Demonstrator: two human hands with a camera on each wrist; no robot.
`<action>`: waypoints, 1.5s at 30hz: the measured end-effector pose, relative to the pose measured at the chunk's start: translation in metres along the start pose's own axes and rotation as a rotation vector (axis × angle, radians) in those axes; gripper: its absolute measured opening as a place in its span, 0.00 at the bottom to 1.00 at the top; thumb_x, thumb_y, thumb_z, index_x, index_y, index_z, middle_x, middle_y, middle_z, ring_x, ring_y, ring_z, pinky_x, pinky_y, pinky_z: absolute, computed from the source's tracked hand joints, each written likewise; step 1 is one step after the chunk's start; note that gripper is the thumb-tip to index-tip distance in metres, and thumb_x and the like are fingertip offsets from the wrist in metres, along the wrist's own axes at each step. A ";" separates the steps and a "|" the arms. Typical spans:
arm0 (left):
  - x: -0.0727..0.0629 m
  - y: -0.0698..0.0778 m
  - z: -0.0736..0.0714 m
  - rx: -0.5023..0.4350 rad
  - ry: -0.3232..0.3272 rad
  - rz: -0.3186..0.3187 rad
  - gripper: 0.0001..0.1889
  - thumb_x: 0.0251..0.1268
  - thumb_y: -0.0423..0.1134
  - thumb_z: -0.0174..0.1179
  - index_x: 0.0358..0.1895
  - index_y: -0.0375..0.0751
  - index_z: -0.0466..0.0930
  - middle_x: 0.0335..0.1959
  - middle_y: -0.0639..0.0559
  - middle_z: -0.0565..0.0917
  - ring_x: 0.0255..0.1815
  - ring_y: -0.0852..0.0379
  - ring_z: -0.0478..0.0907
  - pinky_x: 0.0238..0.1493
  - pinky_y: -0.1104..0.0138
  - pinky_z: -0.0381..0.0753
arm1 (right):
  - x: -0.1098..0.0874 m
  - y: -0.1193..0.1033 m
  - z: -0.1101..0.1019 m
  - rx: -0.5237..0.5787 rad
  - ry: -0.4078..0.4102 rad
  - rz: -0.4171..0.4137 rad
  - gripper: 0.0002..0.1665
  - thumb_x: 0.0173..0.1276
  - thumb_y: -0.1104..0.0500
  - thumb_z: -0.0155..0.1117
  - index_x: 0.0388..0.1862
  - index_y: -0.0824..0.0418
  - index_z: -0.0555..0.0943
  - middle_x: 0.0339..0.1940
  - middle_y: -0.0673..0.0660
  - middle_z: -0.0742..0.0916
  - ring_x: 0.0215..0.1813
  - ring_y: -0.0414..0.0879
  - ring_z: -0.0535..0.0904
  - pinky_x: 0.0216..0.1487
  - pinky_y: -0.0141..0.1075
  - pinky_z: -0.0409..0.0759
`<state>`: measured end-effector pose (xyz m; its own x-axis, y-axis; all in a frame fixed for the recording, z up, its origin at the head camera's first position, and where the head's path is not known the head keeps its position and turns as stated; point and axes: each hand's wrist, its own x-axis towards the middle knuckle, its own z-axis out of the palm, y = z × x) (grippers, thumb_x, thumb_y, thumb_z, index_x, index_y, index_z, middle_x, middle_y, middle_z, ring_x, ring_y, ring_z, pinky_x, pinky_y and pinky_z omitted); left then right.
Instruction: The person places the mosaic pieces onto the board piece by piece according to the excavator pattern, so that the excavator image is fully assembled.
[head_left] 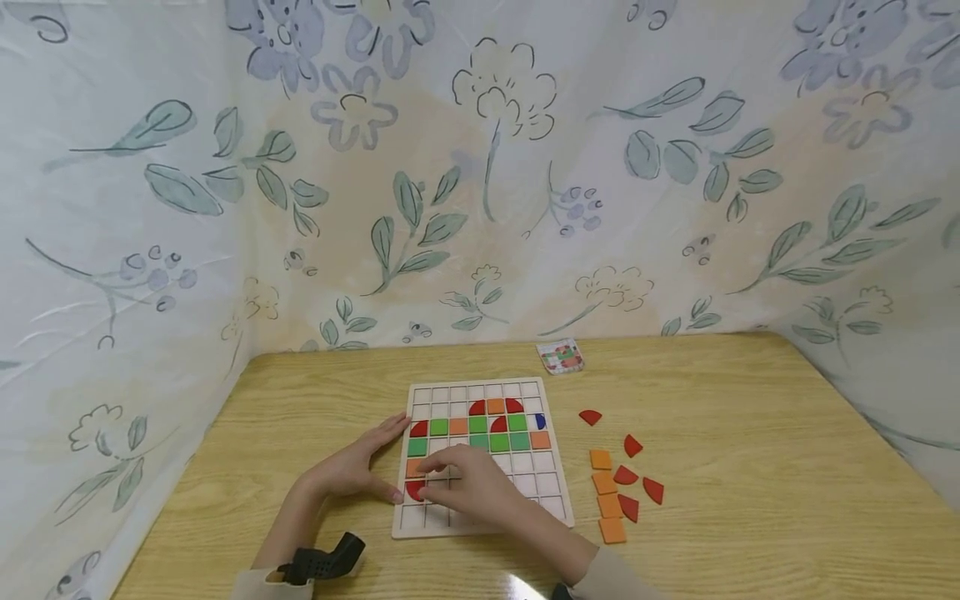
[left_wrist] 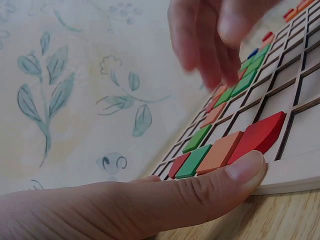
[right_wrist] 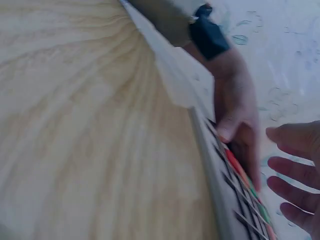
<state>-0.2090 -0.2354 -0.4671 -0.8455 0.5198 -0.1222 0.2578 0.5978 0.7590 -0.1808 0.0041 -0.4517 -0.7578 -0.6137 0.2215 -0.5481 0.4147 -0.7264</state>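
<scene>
My left hand (head_left: 348,471) braces the left edge of a wooden grid board (head_left: 551,485). In the left wrist view its thumb lies on the rim beside a red quarter-round tile (left_wrist: 260,135) and an orange square tile (left_wrist: 220,152). Over the lower left of the board hovers my right hand (head_left: 480,487), its fingers bent loosely with thumb apart. The right wrist view shows those fingers (right_wrist: 292,170) spread, with nothing between them. Green squares (head_left: 499,442), orange squares and red quarter-rounds fill several cells; a blue-and-white tile (head_left: 539,422) sits near the right edge.
To the board's right, loose orange squares (head_left: 603,482) line up in a column, with several red quarter-rounds (head_left: 653,490) scattered beside them. A small pattern card (head_left: 560,356) lies behind the board on the wood-grain table (head_left: 735,467). Floral cloth (head_left: 495,208) surrounds the table.
</scene>
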 end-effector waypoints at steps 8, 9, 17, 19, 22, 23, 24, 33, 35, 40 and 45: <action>-0.001 -0.001 -0.001 -0.017 0.003 -0.028 0.56 0.38 0.51 0.74 0.73 0.46 0.50 0.75 0.45 0.46 0.74 0.39 0.38 0.65 0.38 0.43 | -0.021 0.008 -0.028 0.246 0.081 0.180 0.16 0.59 0.50 0.66 0.45 0.54 0.83 0.43 0.49 0.86 0.46 0.42 0.80 0.51 0.43 0.75; -0.001 -0.001 -0.001 -0.018 0.003 -0.028 0.56 0.38 0.51 0.74 0.73 0.46 0.50 0.75 0.45 0.46 0.73 0.39 0.38 0.65 0.38 0.44 | -0.023 0.010 -0.030 0.267 0.090 0.197 0.16 0.59 0.50 0.66 0.45 0.54 0.83 0.43 0.49 0.86 0.46 0.43 0.80 0.51 0.43 0.75; 0.001 -0.002 0.000 -0.017 -0.001 -0.014 0.57 0.37 0.52 0.74 0.73 0.46 0.49 0.75 0.45 0.45 0.74 0.40 0.37 0.66 0.39 0.44 | -0.049 0.036 -0.056 0.225 0.223 0.228 0.16 0.58 0.53 0.68 0.44 0.59 0.83 0.42 0.54 0.87 0.45 0.46 0.81 0.50 0.40 0.77; 0.001 -0.002 0.000 -0.012 0.001 -0.013 0.57 0.37 0.52 0.74 0.73 0.46 0.49 0.75 0.44 0.45 0.74 0.39 0.37 0.66 0.39 0.44 | -0.055 0.047 -0.064 0.209 0.266 0.252 0.16 0.58 0.55 0.68 0.44 0.60 0.83 0.41 0.54 0.87 0.44 0.46 0.81 0.48 0.37 0.78; 0.001 -0.002 0.000 -0.002 0.002 -0.012 0.57 0.37 0.52 0.74 0.73 0.46 0.49 0.75 0.44 0.46 0.73 0.39 0.38 0.65 0.39 0.45 | -0.064 0.061 -0.078 0.189 0.324 0.331 0.15 0.57 0.55 0.69 0.43 0.58 0.83 0.40 0.52 0.86 0.43 0.45 0.80 0.46 0.33 0.77; 0.001 -0.002 0.001 0.000 0.002 -0.014 0.57 0.37 0.52 0.74 0.73 0.46 0.49 0.75 0.44 0.46 0.73 0.39 0.38 0.65 0.39 0.45 | -0.067 0.066 -0.082 0.183 0.341 0.358 0.15 0.57 0.55 0.69 0.43 0.57 0.83 0.40 0.51 0.86 0.44 0.45 0.80 0.46 0.32 0.77; 0.001 -0.001 0.001 0.002 0.002 -0.014 0.57 0.37 0.52 0.74 0.73 0.46 0.49 0.75 0.44 0.46 0.73 0.38 0.38 0.65 0.39 0.45 | -0.069 0.070 -0.087 0.164 0.360 0.374 0.15 0.57 0.55 0.69 0.43 0.57 0.83 0.40 0.51 0.86 0.44 0.45 0.79 0.46 0.32 0.77; 0.001 0.001 0.001 0.005 -0.003 -0.022 0.56 0.38 0.52 0.74 0.73 0.46 0.49 0.75 0.45 0.45 0.73 0.39 0.38 0.65 0.38 0.44 | -0.083 0.102 -0.123 -0.015 0.460 0.331 0.16 0.59 0.61 0.67 0.46 0.63 0.82 0.42 0.57 0.86 0.45 0.51 0.80 0.47 0.39 0.79; 0.000 0.001 0.001 0.006 -0.001 -0.023 0.56 0.38 0.52 0.74 0.73 0.46 0.49 0.75 0.45 0.46 0.73 0.39 0.38 0.65 0.38 0.45 | -0.083 0.107 -0.127 -0.050 0.463 0.337 0.16 0.59 0.62 0.66 0.47 0.62 0.82 0.43 0.58 0.86 0.46 0.52 0.79 0.47 0.42 0.79; -0.001 0.002 0.000 0.003 0.001 -0.012 0.55 0.38 0.49 0.74 0.73 0.46 0.50 0.74 0.44 0.46 0.73 0.38 0.39 0.65 0.38 0.46 | -0.083 0.115 -0.133 -0.068 0.448 0.343 0.18 0.59 0.68 0.64 0.50 0.63 0.80 0.48 0.63 0.83 0.47 0.58 0.80 0.44 0.44 0.81; 0.000 0.002 0.000 -0.004 -0.002 -0.008 0.56 0.38 0.49 0.74 0.73 0.46 0.50 0.75 0.44 0.46 0.73 0.38 0.38 0.65 0.38 0.45 | -0.080 0.121 -0.132 -0.120 0.411 0.340 0.22 0.56 0.72 0.61 0.51 0.62 0.80 0.47 0.63 0.83 0.45 0.56 0.81 0.44 0.45 0.81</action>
<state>-0.2079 -0.2341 -0.4658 -0.8468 0.5161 -0.1291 0.2493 0.5993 0.7607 -0.2332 0.1923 -0.4711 -0.9620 -0.1283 0.2409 -0.2664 0.6328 -0.7271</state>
